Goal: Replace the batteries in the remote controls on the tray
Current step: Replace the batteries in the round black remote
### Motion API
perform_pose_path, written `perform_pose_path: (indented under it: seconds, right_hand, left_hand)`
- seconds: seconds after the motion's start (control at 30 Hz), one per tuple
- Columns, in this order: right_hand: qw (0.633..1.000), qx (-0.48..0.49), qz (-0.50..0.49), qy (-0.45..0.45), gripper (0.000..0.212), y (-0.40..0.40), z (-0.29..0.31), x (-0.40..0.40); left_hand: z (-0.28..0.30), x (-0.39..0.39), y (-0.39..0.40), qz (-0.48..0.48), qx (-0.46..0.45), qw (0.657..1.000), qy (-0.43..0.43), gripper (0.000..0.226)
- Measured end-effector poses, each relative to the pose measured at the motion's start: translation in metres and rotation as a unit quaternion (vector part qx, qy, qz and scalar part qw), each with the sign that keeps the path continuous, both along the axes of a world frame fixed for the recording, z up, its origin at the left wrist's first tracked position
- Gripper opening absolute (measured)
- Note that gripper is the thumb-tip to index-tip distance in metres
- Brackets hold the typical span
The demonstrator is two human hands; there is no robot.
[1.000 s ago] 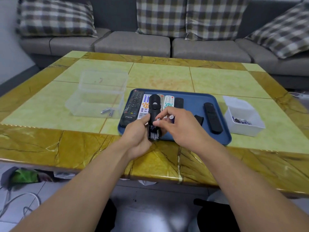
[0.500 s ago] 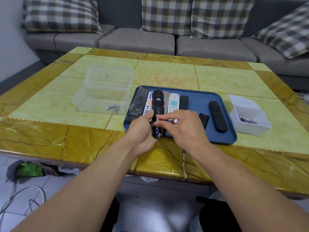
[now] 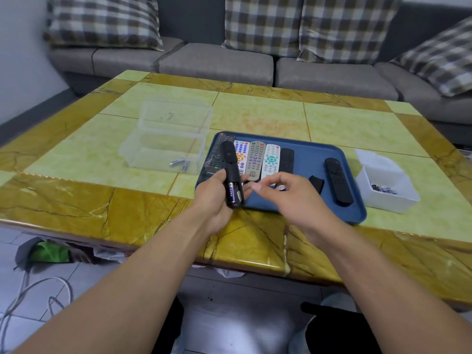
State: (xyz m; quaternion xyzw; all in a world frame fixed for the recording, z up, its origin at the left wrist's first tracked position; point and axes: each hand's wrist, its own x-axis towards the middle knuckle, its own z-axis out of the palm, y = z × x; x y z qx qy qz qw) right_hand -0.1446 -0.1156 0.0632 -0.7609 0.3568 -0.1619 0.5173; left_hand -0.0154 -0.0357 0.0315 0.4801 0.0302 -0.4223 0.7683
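Head view showed the left hand (image 3: pixel 213 198) gripping a slim black remote control (image 3: pixel 231 175) with its back open, tilted so its battery bay faced up, one purple battery (image 3: pixel 231 194) seated. The right hand (image 3: pixel 288 198), fingers loosely curled, pinched a second small battery (image 3: pixel 281 187), probably for the empty slot. Other remotes lay on the blue plastic tray (image 3: pixel 314 159). A clear plastic box (image 3: pixel 166 146) held two batteries; a white tub (image 3: pixel 385 185) held several more.

A grey sofa (image 3: pixel 217 62) with checked cushions (image 3: pixel 102 21) stands just behind the yellow-and-ochre marble table (image 3: pixel 127 210). Beneath the table lies pale tiled floor (image 3: pixel 38 325) (cables and a green bag (image 3: pixel 51 252) on it).
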Motion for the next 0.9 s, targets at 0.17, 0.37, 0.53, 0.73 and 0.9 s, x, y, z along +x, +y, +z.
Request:
perform_pose_path:
  seconds: [0.17,0.37,0.53,0.73,0.9]
  right_hand:
    - [0.987,0.156,0.038,-0.021,0.020,-0.011,0.004,-0.001]
    - [0.995,-0.058,0.079,-0.011,0.009,-0.005,0.002,0.003]
    - [0.992,-0.119,0.035,-0.027,0.007,-0.011,0.002,0.002]
    - [0.988,-0.127,0.008,-0.092,0.015,-0.011,0.001,-0.001]
    - [0.983,-0.167,0.015,-0.080,0.012,-0.008,-0.007,0.001]
  left_hand:
    - [-0.001,0.000,-0.001,-0.025,0.015,1.000,-0.008,0.036]
    - [0.002,-0.007,-0.002,-0.090,-0.035,0.994,-0.053,0.038]
    - [-0.001,-0.006,-0.003,-0.130,-0.048,0.987,-0.085,0.049]
    - [0.000,-0.007,-0.005,-0.118,-0.080,0.988,-0.056,0.042]
    - [0.003,-0.005,-0.006,-0.097,-0.111,0.989,-0.002,0.042]
